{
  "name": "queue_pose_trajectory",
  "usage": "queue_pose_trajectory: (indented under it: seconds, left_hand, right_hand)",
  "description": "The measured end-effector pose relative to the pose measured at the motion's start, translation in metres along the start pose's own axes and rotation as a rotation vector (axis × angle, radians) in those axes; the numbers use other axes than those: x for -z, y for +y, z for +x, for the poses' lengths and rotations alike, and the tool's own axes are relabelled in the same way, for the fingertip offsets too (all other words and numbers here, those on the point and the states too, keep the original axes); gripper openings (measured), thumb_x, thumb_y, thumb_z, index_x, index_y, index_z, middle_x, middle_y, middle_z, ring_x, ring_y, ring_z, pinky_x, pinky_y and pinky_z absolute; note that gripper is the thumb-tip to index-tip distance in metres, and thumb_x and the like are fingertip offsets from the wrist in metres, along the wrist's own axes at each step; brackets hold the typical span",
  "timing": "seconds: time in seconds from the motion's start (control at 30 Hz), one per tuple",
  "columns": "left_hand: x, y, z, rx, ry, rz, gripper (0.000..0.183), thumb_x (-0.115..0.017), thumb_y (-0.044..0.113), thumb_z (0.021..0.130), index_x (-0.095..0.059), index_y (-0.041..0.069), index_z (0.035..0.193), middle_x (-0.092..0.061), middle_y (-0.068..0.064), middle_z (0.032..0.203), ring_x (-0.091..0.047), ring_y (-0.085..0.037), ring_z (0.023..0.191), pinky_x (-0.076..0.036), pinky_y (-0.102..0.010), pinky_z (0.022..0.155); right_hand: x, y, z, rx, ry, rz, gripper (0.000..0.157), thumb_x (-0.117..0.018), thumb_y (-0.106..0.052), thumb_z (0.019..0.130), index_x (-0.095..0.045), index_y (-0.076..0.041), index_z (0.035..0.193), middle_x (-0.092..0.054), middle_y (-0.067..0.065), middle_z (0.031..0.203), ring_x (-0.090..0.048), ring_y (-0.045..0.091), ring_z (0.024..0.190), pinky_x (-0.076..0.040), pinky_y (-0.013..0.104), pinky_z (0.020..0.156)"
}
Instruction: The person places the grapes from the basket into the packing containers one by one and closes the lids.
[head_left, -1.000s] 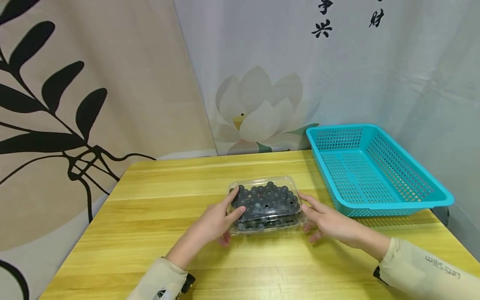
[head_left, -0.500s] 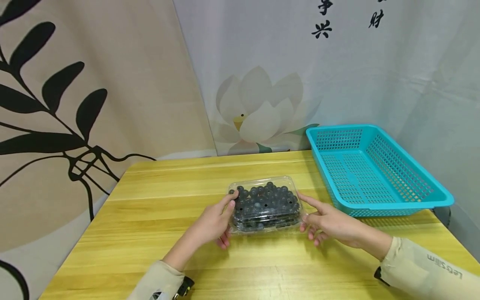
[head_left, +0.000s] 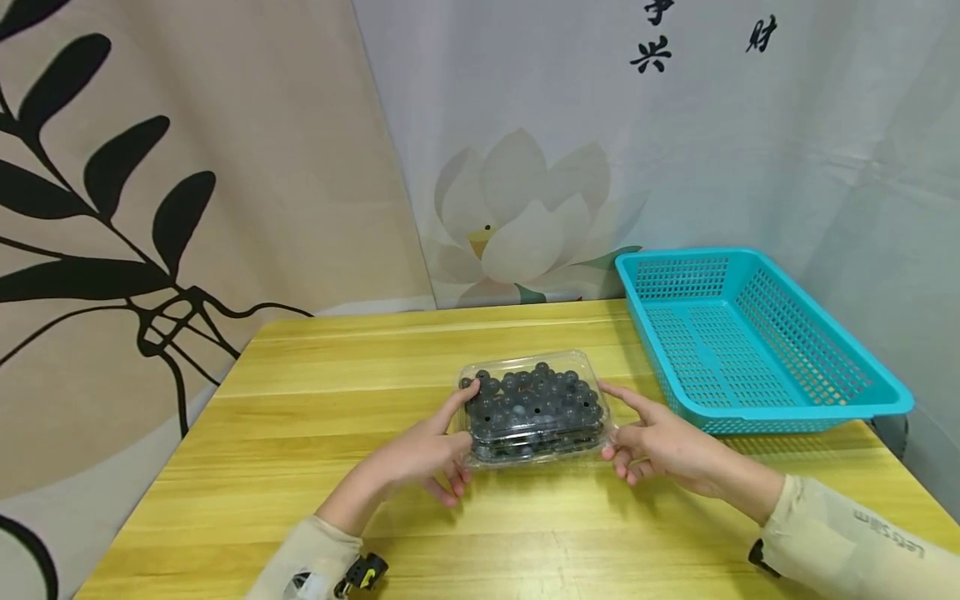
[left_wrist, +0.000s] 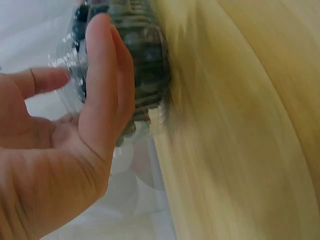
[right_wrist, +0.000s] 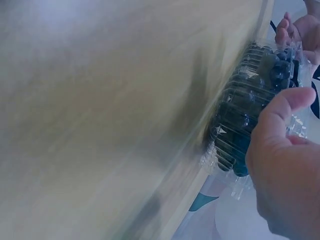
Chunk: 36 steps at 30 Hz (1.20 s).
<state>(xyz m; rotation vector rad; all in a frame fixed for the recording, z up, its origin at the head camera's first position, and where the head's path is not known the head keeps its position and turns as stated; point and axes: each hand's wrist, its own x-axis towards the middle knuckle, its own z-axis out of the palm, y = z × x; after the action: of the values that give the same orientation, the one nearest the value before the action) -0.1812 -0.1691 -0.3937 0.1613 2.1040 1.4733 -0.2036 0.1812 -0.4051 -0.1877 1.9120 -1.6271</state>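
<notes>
A clear plastic clamshell box [head_left: 536,437] full of dark, blueberry-like fruit [head_left: 536,392] sits on the wooden table, its lid closed over them. At its left end is my left hand [head_left: 416,450], index finger along the lid's edge and thumb at the front left rim. My right hand [head_left: 663,437] has its index finger stretched along the right side, while the thumb and curled fingers pinch the front right corner. In the right wrist view, the ribbed side of the box [right_wrist: 245,105] faces the camera, close over the table, with the thumb at its rim.
A turquoise perforated plastic basket [head_left: 780,412] stands at the table's right rear, just beyond the right hand. Behind the wooden table [head_left: 337,383] hangs a printed curtain [head_left: 300,167] with leaves and a lotus.
The left thumb has drawn back from the lid's top to the front left rim. The right thumb and fingers have closed in on the front right corner. The box stays in place.
</notes>
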Motion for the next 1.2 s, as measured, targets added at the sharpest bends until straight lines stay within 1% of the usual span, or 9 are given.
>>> queue_pose_trajectory:
  seconds: [0.17,0.27,0.37,0.5,0.73,0.9,1.03,1.13,1.2]
  left_hand:
    - [0.003,-0.003,0.001,-0.003,-0.036,-0.026,0.099,-0.059,0.01,0.098,-0.004,0.056,0.166,-0.071,-0.023,0.089,-0.069,-0.025,0.066,-0.066,-0.05,0.067]
    - [0.004,-0.004,0.001,-0.001,-0.044,-0.047,0.1,-0.059,0.008,0.098,-0.005,0.059,0.165,-0.071,-0.021,0.088,-0.068,-0.025,0.067,-0.066,-0.049,0.067]
    - [0.006,-0.006,0.003,0.012,-0.049,-0.082,0.103,-0.059,0.005,0.096,-0.006,0.061,0.164,-0.071,-0.02,0.089,-0.067,-0.023,0.067,-0.066,-0.047,0.067]
    - [0.008,-0.006,0.01,0.024,-0.033,-0.118,0.106,-0.057,-0.001,0.094,-0.007,0.063,0.163,-0.068,-0.017,0.086,-0.065,-0.022,0.066,-0.066,-0.044,0.065]
    - [0.008,0.001,0.02,0.04,0.044,-0.143,0.107,-0.052,-0.003,0.097,0.0,0.063,0.163,-0.064,-0.016,0.086,-0.061,-0.022,0.064,-0.066,-0.046,0.066]
    - [0.002,-0.001,0.026,0.067,0.156,-0.13,0.092,-0.049,0.006,0.106,0.011,0.036,0.17,-0.063,-0.016,0.088,-0.059,-0.022,0.062,-0.066,-0.044,0.063]
    - [-0.001,-0.004,0.031,0.07,0.194,-0.124,0.052,-0.043,0.016,0.112,-0.018,0.008,0.156,-0.062,-0.012,0.083,-0.058,-0.02,0.06,-0.066,-0.041,0.061]
    - [-0.002,-0.005,0.034,0.07,0.194,-0.125,0.027,-0.039,0.02,0.113,-0.032,0.002,0.133,-0.062,-0.011,0.083,-0.058,-0.019,0.059,-0.066,-0.04,0.061]
    - [-0.001,-0.005,0.037,0.079,0.194,-0.13,0.024,-0.036,0.022,0.115,-0.036,0.001,0.126,-0.063,-0.011,0.084,-0.059,-0.019,0.06,-0.066,-0.039,0.062]
  right_hand:
    - [-0.001,0.001,-0.001,-0.029,0.009,0.024,0.086,-0.051,-0.007,0.107,0.007,-0.009,0.171,-0.07,0.018,0.105,-0.067,0.018,0.075,-0.062,0.033,0.068]
    - [0.0,0.002,-0.002,-0.047,-0.009,0.018,0.076,-0.049,-0.009,0.107,-0.004,0.006,0.166,-0.071,0.017,0.104,-0.066,0.017,0.075,-0.061,0.032,0.067]
    - [0.002,0.002,-0.003,-0.06,-0.038,-0.002,0.06,-0.05,-0.012,0.107,-0.026,0.014,0.155,-0.071,0.015,0.103,-0.066,0.016,0.076,-0.061,0.029,0.066]
    - [0.003,0.001,-0.002,-0.078,-0.042,-0.036,0.043,-0.049,-0.015,0.107,-0.045,0.014,0.138,-0.071,0.015,0.103,-0.064,0.016,0.077,-0.06,0.027,0.065]
    - [0.002,-0.001,0.01,-0.081,0.01,-0.051,0.037,-0.044,-0.018,0.111,-0.055,0.012,0.13,-0.072,0.011,0.101,-0.064,0.014,0.075,-0.06,0.028,0.066]
    - [0.003,0.0,0.016,-0.086,0.027,-0.05,0.038,-0.044,-0.019,0.112,-0.056,0.011,0.132,-0.072,0.011,0.101,-0.063,0.014,0.076,-0.059,0.027,0.065]
    - [0.0,-0.002,0.02,-0.077,0.036,-0.047,0.037,-0.046,-0.019,0.112,-0.055,0.011,0.131,-0.071,0.01,0.102,-0.062,0.015,0.076,-0.059,0.027,0.066]
    - [-0.002,-0.004,0.023,-0.074,0.053,-0.04,0.036,-0.046,-0.018,0.111,-0.054,0.01,0.132,-0.07,0.011,0.102,-0.062,0.014,0.075,-0.058,0.027,0.065]
    - [-0.002,-0.005,0.025,-0.079,0.067,-0.033,0.036,-0.045,-0.017,0.111,-0.053,0.01,0.133,-0.07,0.011,0.102,-0.061,0.014,0.074,-0.057,0.026,0.064]
